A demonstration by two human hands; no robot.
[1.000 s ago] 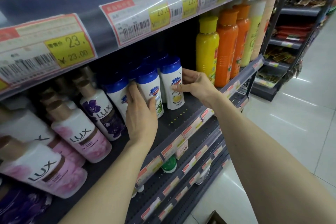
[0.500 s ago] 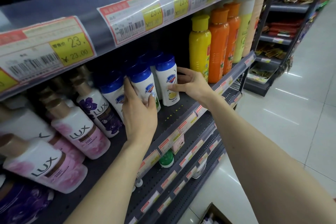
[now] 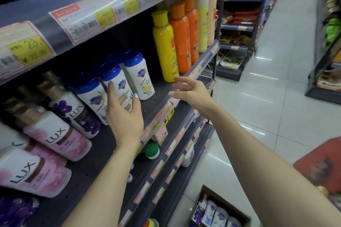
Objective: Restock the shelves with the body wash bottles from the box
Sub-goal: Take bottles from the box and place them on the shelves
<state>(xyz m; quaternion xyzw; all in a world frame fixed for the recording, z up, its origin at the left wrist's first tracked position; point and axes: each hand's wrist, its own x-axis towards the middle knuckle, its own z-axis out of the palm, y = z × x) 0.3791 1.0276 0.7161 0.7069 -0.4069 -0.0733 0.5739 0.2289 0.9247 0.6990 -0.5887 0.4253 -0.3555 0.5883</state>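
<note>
White body wash bottles with blue caps stand in a row on the dark shelf (image 3: 162, 97). My left hand (image 3: 123, 114) rests its fingers and thumb loosely around the middle bottle (image 3: 118, 84). The right-most bottle (image 3: 141, 76) stands free. My right hand (image 3: 188, 90) hovers open in front of the shelf edge, apart from that bottle and holding nothing. A cardboard box (image 3: 219, 210) with several more bottles sits on the floor at the bottom.
Pink and purple LUX bottles (image 3: 55, 134) fill the shelf to the left. Tall yellow (image 3: 165, 48) and orange (image 3: 181, 38) bottles stand to the right. The upper shelf (image 3: 55, 29) with price tags overhangs. Lower shelves step outward; a tiled aisle (image 3: 273, 97) lies to the right.
My right hand has let go of the right-most bottle and pulled back toward the aisle, fingers spread. My left hand has loosened on the middle bottle. The view has tilted down, showing the box.
</note>
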